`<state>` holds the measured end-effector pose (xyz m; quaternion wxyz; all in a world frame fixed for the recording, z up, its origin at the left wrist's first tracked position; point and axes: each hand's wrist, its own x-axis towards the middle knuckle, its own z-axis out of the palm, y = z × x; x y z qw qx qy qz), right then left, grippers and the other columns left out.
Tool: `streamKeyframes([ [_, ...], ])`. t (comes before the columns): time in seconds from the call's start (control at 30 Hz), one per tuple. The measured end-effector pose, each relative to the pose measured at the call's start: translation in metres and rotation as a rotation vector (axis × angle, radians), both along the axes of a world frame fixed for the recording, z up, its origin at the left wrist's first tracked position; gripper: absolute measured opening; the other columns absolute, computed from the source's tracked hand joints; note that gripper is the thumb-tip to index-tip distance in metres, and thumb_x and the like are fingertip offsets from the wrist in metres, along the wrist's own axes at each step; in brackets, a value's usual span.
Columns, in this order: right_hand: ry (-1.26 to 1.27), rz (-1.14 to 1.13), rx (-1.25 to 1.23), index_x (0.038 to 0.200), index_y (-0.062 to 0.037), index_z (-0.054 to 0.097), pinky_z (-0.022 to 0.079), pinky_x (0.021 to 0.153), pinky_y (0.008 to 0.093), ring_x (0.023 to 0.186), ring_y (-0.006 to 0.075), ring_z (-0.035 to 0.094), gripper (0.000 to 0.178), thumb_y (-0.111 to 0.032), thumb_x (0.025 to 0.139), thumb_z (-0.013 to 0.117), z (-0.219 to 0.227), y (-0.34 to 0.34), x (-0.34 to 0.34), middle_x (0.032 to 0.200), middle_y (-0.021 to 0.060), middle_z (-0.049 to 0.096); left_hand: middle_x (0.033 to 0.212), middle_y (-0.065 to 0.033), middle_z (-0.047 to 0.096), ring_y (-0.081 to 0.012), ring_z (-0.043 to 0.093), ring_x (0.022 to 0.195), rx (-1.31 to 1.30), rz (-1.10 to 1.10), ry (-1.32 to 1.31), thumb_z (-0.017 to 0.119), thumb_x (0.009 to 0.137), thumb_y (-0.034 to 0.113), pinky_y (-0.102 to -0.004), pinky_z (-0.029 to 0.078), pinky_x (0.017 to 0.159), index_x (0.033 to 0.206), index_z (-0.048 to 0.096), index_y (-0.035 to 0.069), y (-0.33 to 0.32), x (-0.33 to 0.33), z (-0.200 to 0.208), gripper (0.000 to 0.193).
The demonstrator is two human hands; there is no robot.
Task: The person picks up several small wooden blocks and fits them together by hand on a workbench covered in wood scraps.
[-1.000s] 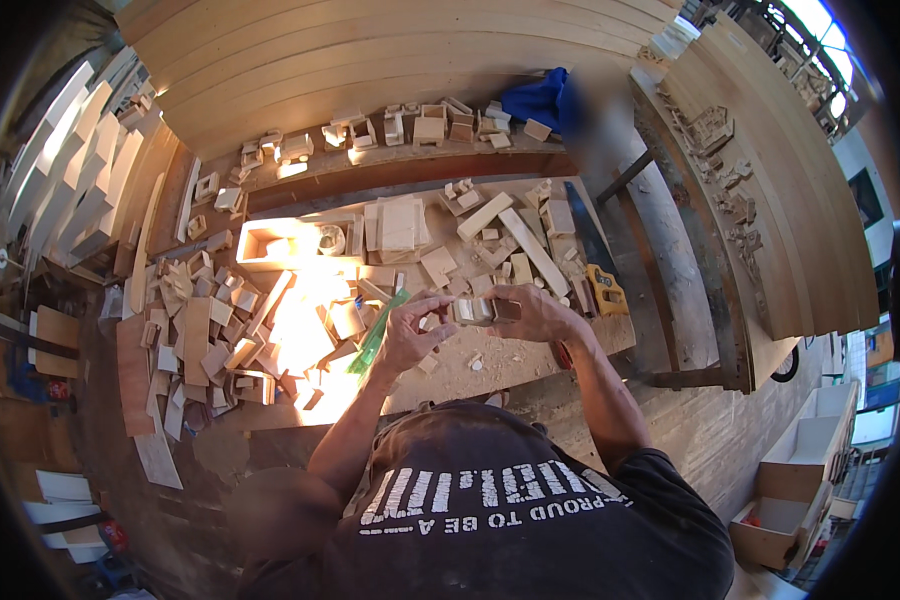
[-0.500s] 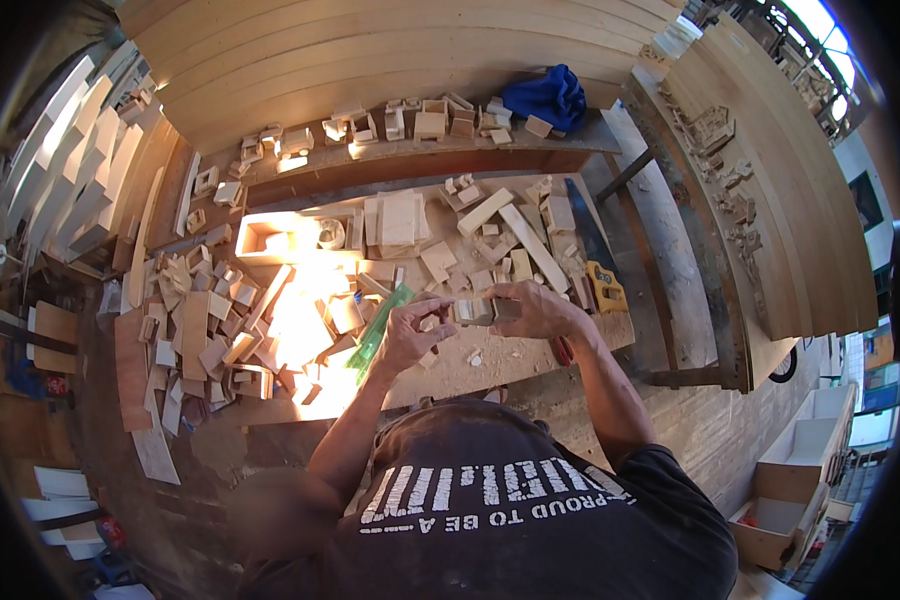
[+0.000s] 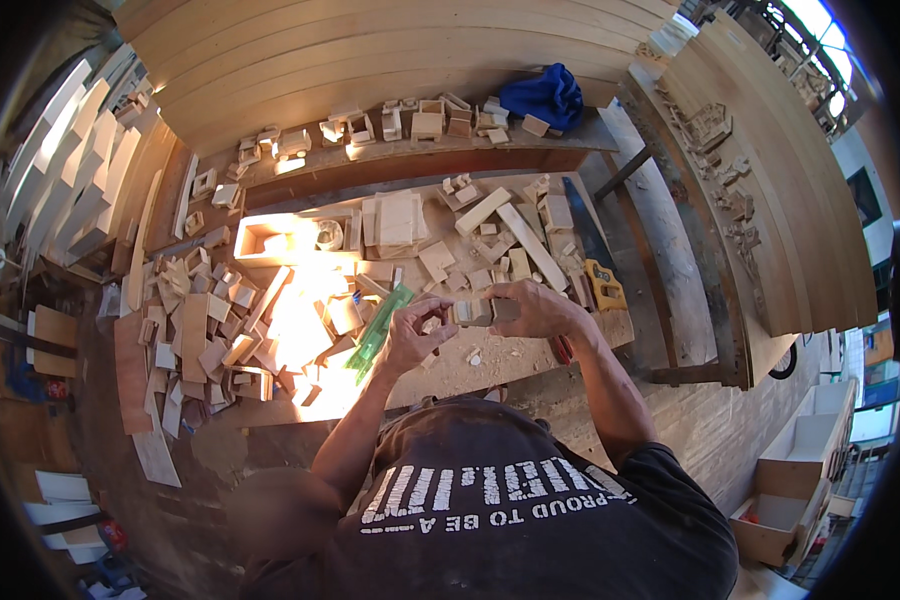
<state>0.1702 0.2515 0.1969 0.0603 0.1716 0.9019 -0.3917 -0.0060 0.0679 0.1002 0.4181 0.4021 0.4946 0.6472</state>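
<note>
Over the near edge of the workbench (image 3: 470, 375), a small wooden block assembly (image 3: 472, 313) is held level between my two hands. My left hand (image 3: 410, 335) pinches its left end with the fingers closed. On the opposite end, my right hand (image 3: 532, 308) grips with thumb and fingers. The fingers cover part of the piece, so its full shape is hidden. Just left of my left hand lies a translucent green strip (image 3: 382, 328). A red-handled tool (image 3: 562, 349) rests below my right wrist, and small wood chips (image 3: 475, 356) are scattered under the hands.
Wood offcuts (image 3: 195, 340) pile up on the left, partly in glaring sunlight. Behind them stands an open wooden box (image 3: 255, 240). A handsaw with a yellow handle (image 3: 605, 286) lies at the right edge. Small wooden pieces and a blue cloth (image 3: 545, 98) occupy the back shelf (image 3: 400, 152).
My hands stay in nearly the same place with the wooden piece between them. The left fingers have shifted slightly; otherwise the bench looks unchanged.
</note>
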Motion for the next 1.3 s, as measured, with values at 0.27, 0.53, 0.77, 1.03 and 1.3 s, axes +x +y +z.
streamKeyframes([
  [0.27,0.049,0.004,-0.014,0.116,-0.0017,0.067,0.053,0.085,0.0431,0.095,0.0380,0.070,0.050,-0.025,0.074,0.081,0.005,0.000,-0.003,0.098,0.0232,0.072,0.100,-0.0043,0.058,-0.0080,0.058,0.084,0.052,0.087,0.040,0.076,0.084,0.000,-0.0187,0.052,0.050,0.120,0.066,-0.007,0.002,0.005,-0.006,0.038],
  [0.53,-0.015,-0.002,-0.062,0.114,-0.0018,0.067,0.052,0.085,0.0414,0.093,0.0355,0.070,0.049,-0.025,0.074,0.081,0.012,0.003,-0.006,0.095,0.0215,0.072,0.101,-0.0033,0.057,-0.0074,0.058,0.085,-0.042,0.044,-0.086,0.079,0.084,0.002,-0.0182,0.050,0.047,0.125,0.066,-0.005,-0.002,0.005,-0.001,0.043],
  [0.77,-0.045,0.020,-0.085,0.118,-0.0025,0.066,0.051,0.087,0.0395,0.098,0.0324,0.069,0.053,-0.027,0.074,0.082,-0.001,0.008,-0.005,0.101,0.0199,0.072,0.099,-0.0020,0.057,-0.0070,0.059,0.080,-0.056,0.038,-0.151,0.079,0.083,0.002,-0.0181,0.049,0.046,0.123,0.066,-0.005,-0.004,0.007,-0.003,0.043],
  [1.03,-0.070,0.048,-0.153,0.122,-0.0016,0.066,0.051,0.086,0.0371,0.097,0.0269,0.068,0.060,-0.032,0.074,0.083,-0.010,0.013,-0.003,0.104,0.0178,0.072,0.095,-0.0015,0.060,-0.0054,0.059,0.075,-0.107,0.038,-0.183,0.080,0.083,0.002,-0.0186,0.047,0.044,0.121,0.067,-0.006,-0.009,0.010,-0.005,0.041],
  [1.3,-0.078,0.061,-0.200,0.119,-0.0009,0.067,0.051,0.085,0.0365,0.095,0.0246,0.067,0.057,-0.032,0.074,0.083,-0.017,0.014,-0.002,0.104,0.0156,0.072,0.094,-0.0025,0.063,-0.0058,0.060,0.072,-0.141,0.058,-0.186,0.079,0.083,0.000,-0.0183,0.046,0.043,0.118,0.069,-0.006,-0.011,0.013,-0.011,0.038],
])
